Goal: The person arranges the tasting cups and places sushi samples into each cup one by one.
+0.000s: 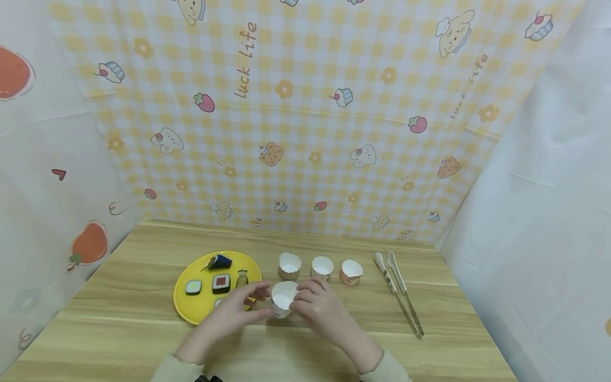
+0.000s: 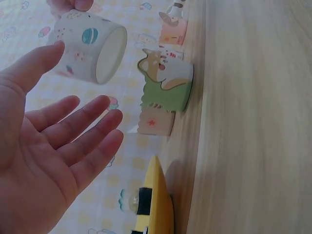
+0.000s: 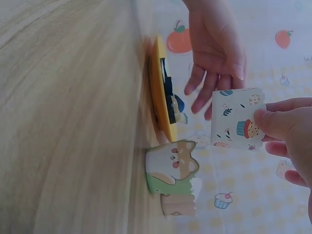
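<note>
One paper cup (image 1: 284, 296), lower centre, is pinched by the right hand (image 1: 319, 305); the left hand (image 1: 237, 307) is spread; the cup might be dented by overtight pinching.

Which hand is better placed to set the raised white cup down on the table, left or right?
Probably the right hand: it pinches the white cup near the rim, above the table. The left hand is close by, its fingers open, gripping nothing.
</note>
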Tool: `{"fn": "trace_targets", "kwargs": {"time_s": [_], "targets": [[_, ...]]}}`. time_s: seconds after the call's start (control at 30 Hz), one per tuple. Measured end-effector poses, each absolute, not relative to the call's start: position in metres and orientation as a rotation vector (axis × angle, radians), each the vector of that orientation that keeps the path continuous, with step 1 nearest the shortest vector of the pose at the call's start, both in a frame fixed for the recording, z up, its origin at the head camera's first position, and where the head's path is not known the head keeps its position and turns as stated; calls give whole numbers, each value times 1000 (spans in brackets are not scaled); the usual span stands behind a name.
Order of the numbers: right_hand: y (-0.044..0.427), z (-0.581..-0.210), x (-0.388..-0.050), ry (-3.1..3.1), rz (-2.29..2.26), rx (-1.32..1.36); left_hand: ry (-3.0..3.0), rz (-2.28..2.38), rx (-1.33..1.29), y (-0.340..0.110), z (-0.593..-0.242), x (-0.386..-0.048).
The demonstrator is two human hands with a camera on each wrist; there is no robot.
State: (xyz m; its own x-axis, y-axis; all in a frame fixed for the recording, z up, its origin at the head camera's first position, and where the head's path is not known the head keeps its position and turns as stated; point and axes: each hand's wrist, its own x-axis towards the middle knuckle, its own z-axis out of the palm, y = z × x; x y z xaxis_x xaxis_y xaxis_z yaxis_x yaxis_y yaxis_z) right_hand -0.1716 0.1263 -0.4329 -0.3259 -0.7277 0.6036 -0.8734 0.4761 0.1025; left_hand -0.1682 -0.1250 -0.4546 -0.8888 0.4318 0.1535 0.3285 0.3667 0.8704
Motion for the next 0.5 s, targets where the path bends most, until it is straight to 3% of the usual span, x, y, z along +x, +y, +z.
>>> {"fn": "trace_targets", "kwargs": {"time_s": [0.5], "targets": [[141, -428, -175, -2124, 356, 1289, 2713, 1469, 649, -151, -453, -167]]}}
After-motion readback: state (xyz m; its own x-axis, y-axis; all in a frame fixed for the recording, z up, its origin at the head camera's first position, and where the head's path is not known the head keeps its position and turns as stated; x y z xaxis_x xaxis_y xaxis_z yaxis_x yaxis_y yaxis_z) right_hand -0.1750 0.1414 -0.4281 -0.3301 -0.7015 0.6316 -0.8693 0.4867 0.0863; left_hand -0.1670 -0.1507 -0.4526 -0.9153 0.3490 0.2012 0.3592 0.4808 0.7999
